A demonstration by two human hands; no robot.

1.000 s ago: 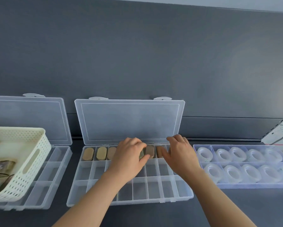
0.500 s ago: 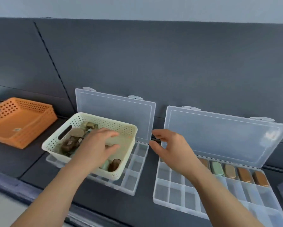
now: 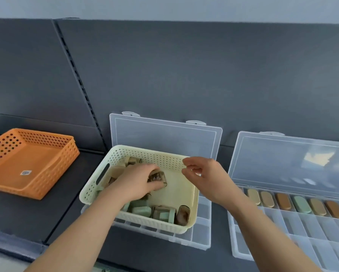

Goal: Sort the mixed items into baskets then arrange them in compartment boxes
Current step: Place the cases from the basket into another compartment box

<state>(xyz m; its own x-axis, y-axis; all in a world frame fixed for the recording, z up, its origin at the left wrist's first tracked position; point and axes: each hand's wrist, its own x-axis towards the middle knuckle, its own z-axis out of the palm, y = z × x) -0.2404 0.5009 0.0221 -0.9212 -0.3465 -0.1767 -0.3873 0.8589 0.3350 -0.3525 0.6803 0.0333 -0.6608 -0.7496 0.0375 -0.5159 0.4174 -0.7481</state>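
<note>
Inside the cream basket (image 3: 90, 193), beside the orange basket (image 3: 52, 179), a brown case (image 3: 158, 176) is pinched by the left grip (image 3: 137, 183); the right grip (image 3: 208, 179) is held loosely spread.

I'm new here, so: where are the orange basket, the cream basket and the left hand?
orange basket (image 3: 39, 154): head view, bare floor.
cream basket (image 3: 154, 156): head view, far wall.
left hand (image 3: 136, 183): head view, back of hand.

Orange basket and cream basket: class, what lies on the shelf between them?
Nothing: in the head view, only bare dark shelf separates the orange basket from the cream basket.
</note>
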